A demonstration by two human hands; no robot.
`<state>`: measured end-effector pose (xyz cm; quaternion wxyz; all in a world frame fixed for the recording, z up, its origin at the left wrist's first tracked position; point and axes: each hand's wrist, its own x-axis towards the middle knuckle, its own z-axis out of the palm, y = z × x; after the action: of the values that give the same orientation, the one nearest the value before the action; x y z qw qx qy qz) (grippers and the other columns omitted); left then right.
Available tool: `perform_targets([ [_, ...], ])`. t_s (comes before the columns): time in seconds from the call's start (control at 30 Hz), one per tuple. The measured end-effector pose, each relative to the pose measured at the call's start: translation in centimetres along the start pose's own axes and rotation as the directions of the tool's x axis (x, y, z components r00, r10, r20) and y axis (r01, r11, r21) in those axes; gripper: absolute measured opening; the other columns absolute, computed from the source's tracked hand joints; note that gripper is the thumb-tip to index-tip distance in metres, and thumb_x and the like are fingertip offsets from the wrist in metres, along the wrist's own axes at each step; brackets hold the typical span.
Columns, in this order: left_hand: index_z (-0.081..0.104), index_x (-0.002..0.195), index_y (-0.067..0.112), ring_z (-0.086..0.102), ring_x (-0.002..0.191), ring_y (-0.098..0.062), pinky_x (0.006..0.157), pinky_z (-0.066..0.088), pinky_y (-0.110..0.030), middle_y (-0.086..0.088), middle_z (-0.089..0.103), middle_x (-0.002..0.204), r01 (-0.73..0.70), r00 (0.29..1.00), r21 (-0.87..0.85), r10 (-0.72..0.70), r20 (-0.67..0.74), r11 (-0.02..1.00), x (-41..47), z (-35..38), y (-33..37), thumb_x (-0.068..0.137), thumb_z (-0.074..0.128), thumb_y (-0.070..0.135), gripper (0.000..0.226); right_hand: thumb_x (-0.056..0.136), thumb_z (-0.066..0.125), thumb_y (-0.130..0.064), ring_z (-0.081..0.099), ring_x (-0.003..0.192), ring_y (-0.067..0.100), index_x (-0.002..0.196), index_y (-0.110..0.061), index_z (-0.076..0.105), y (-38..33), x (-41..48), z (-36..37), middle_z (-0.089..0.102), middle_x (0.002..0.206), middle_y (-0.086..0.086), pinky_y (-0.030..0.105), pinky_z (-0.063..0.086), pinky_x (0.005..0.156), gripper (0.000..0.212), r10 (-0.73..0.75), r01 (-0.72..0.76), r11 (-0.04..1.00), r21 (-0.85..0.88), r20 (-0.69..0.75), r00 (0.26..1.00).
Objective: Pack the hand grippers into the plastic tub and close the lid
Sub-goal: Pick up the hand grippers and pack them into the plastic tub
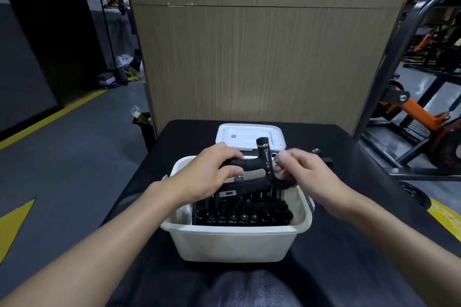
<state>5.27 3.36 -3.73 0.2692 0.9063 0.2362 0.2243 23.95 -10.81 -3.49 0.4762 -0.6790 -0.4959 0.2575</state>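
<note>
We look forward and down from head height, close over the bench (349, 207), facing a wood-panelled wall (262, 57).

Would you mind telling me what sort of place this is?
Probably a gym or fitness storeroom: orange and black exercise machines stand at right, yellow lines mark the grey floor, and a tub holds black hand grippers.

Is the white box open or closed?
Open. The tub has no lid on; its white lid lies on the table behind it.

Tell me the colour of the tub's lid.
White; the lid lies on the table behind the tub, clearest in the head view.
</note>
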Motion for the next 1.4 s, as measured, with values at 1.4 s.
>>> perform_targets([
  [1.4,0.065,0.098,0.01,0.067,0.071,-0.016,0.077,0.057,-0.035,-0.012,0.072,0.083,0.18,0.903,-0.739,-0.406,-0.138,0.65,-0.9,2.0,1.3,0.093,0.066,0.01,0.006,0.087,0.071,-0.018,0.071,0.082,0.028,0.101,-0.01,0.066,-1.3,2.6,3.9,0.074,0.094,0.015,0.049,0.058,0.082,0.017,-0.01,0.012,0.987,0.163,-0.012,1.0],
])
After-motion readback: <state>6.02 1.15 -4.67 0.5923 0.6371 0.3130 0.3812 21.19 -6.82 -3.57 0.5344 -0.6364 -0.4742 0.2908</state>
